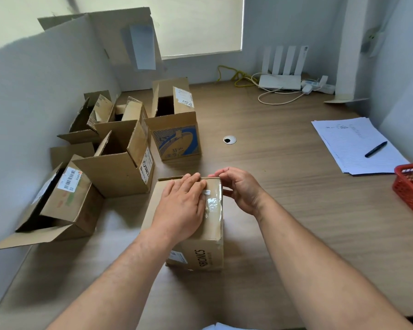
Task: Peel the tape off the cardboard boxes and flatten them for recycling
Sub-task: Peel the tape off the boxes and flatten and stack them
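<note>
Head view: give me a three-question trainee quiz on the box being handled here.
1. True or false: the left hand lies flat on top of the taped brown cardboard box.
2. Multiple choice: that box is A) closed, with tape on top; B) open, with flaps up; C) already flattened.
3. Short answer: which corner of it do the fingers of the right hand curl round?

Key: 1 true. 2 A. 3 the far right top corner.
</note>
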Tool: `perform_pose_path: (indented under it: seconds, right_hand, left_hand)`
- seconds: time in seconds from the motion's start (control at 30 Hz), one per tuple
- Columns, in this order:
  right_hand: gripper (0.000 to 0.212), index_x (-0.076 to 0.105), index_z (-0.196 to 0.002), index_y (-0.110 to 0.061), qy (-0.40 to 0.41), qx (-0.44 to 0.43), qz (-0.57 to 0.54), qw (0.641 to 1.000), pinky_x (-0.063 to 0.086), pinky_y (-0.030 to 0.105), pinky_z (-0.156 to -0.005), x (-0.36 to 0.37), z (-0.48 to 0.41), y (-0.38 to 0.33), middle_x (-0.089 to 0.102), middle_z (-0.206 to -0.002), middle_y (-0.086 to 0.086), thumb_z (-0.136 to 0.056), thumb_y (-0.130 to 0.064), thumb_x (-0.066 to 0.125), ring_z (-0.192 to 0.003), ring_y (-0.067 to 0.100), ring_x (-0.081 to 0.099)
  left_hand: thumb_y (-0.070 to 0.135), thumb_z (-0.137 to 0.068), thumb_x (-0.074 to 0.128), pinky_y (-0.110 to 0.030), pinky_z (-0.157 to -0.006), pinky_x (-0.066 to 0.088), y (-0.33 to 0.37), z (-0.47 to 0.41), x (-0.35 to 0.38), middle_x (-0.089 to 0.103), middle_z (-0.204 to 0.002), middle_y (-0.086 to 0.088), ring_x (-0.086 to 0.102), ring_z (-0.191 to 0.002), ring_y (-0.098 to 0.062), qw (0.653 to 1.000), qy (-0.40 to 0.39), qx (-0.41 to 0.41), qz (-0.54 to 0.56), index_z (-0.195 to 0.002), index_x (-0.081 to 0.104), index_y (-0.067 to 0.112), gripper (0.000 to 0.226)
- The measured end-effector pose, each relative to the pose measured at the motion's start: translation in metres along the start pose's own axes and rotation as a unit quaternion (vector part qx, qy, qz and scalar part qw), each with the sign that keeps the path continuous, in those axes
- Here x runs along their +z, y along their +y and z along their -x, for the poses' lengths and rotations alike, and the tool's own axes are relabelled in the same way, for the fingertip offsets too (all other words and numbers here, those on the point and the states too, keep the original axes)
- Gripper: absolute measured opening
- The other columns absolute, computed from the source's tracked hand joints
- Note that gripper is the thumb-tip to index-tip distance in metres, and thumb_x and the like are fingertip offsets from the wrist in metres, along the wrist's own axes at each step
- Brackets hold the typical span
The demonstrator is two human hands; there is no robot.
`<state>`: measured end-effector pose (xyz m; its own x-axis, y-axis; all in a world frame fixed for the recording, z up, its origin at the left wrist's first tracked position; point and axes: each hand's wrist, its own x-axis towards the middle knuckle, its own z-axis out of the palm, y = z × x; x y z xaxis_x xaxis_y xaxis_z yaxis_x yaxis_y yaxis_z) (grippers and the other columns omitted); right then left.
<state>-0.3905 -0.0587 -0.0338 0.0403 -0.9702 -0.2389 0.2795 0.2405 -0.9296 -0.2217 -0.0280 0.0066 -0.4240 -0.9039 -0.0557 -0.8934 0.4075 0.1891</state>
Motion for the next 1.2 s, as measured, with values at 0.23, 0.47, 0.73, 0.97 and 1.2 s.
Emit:
perform_pose_path:
  seconds: [0.23, 0.47, 0.73, 0.97, 1.2]
  right_hand:
    - [0.017, 0.063, -0.078, -0.012, 0.096, -0.071, 0.077, 0.990, 0.049, 0.032, -0.079, -0.007, 0.002, -0.003, 0.063, -0.084, 0.003, -0.091, -0.003, 0.057, -0.086, 0.015, 0.058]
    - [0.013, 0.066, -0.101, -0.015, 0.032, -0.036, 0.178, 0.983, 0.049, 0.031, -0.078, -0.006, 0.007, -0.011, 0.066, -0.100, 0.005, -0.095, -0.015, 0.053, -0.091, 0.015, 0.060]
    - [0.016, 0.061, -0.077, -0.012, 0.056, -0.077, 0.167, 0.981, 0.055, 0.030, -0.065, 0.001, 0.010, -0.014, 0.061, -0.080, 0.004, -0.088, 0.000, 0.061, -0.076, 0.014, 0.059]
    - [0.017, 0.058, -0.078, -0.011, 0.125, -0.126, 0.124, 0.976, 0.058, 0.034, -0.071, -0.010, 0.020, -0.007, 0.060, -0.080, 0.006, -0.093, -0.003, 0.054, -0.082, 0.019, 0.062]
    - [0.041, 0.052, -0.135, -0.019, 0.049, -0.093, 0.301, 0.948, 0.045, 0.014, -0.066, -0.008, 0.012, -0.007, 0.056, -0.114, 0.002, -0.096, -0.005, 0.046, -0.083, 0.011, 0.058]
  left_hand:
    - [0.040, -0.104, 0.020, -0.031, -0.120, 0.002, -0.002, 0.001, 0.001, 0.015, -0.160, 0.010, 0.006, -0.148, -0.009, 1.000, 0.007, -0.007, 0.006, -0.151, 0.024, 0.030, 0.048]
    - [0.039, -0.104, 0.019, -0.033, -0.120, 0.002, 0.002, -0.002, 0.001, 0.014, -0.161, 0.008, 0.006, -0.148, -0.011, 1.000, 0.004, -0.004, -0.010, -0.152, 0.023, 0.028, 0.049]
    - [0.033, -0.105, 0.020, -0.032, -0.120, -0.003, 0.003, -0.006, 0.002, 0.011, -0.162, 0.007, 0.002, -0.149, -0.009, 1.000, -0.006, 0.002, 0.007, -0.151, 0.023, 0.024, 0.048]
    - [0.035, -0.105, 0.023, -0.029, -0.118, -0.002, -0.005, -0.006, 0.003, 0.015, -0.161, 0.008, 0.006, -0.148, -0.008, 0.999, 0.002, -0.010, 0.030, -0.150, 0.026, 0.026, 0.046]
    - [0.035, -0.105, 0.022, -0.031, -0.119, -0.001, 0.001, -0.003, 0.004, 0.014, -0.161, 0.008, 0.005, -0.148, -0.009, 1.000, 0.000, -0.011, 0.014, -0.151, 0.025, 0.025, 0.047]
